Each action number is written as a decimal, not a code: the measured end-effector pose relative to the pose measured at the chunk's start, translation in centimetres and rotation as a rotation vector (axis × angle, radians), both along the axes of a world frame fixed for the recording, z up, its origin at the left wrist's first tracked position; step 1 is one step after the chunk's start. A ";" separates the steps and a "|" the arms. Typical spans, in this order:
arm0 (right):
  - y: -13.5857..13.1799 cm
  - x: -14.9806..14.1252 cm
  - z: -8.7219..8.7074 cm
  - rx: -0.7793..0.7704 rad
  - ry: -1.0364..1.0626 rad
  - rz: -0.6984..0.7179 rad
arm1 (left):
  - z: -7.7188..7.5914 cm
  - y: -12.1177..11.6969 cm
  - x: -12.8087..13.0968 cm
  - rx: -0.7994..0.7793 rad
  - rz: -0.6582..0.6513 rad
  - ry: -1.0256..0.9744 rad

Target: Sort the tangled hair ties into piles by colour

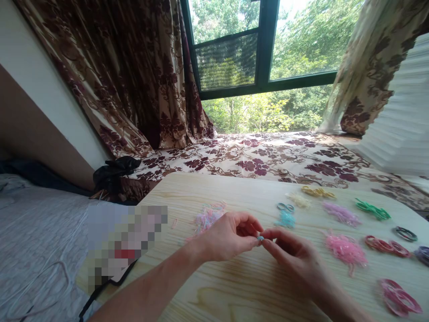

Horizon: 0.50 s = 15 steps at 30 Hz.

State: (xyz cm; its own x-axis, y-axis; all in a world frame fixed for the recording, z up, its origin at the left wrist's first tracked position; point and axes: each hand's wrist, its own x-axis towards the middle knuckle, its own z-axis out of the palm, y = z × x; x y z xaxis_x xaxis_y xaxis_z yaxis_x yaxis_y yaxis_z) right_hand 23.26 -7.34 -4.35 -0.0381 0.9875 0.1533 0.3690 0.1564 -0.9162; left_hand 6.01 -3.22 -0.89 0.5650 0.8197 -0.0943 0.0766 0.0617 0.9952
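My left hand and my right hand meet fingertip to fingertip over the middle of the wooden tabletop. Both are closed in a pinch on a small light-blue elastic band, mostly hidden by the fingers. Just beyond my right hand lie a heap of small light-blue bands and a pair of grey-blue hair ties. Behind my left wrist a pile of mixed pastel bands spreads out, partly covered by the hand. A single pink band rests farther left.
On the right are pink bands, purple bands, cream bands, and yellow, green, red, dark and magenta hair ties. A blurred-out item sits at the table's left edge.
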 end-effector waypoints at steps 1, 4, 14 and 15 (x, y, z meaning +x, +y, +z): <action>0.0 0.0 0.0 -0.007 0.004 0.014 | -0.1 -0.1 0.1 0.004 0.001 0.005; 0.0 0.0 0.3 -0.007 0.019 0.034 | -0.1 -0.1 0.1 0.049 0.036 0.050; 2.9 6.7 2.7 0.265 -0.382 -0.181 | 0.6 1.4 -1.1 0.618 0.238 0.446; 3.4 7.5 2.8 0.306 -0.495 -0.195 | 0.5 1.6 -1.2 0.668 0.246 0.473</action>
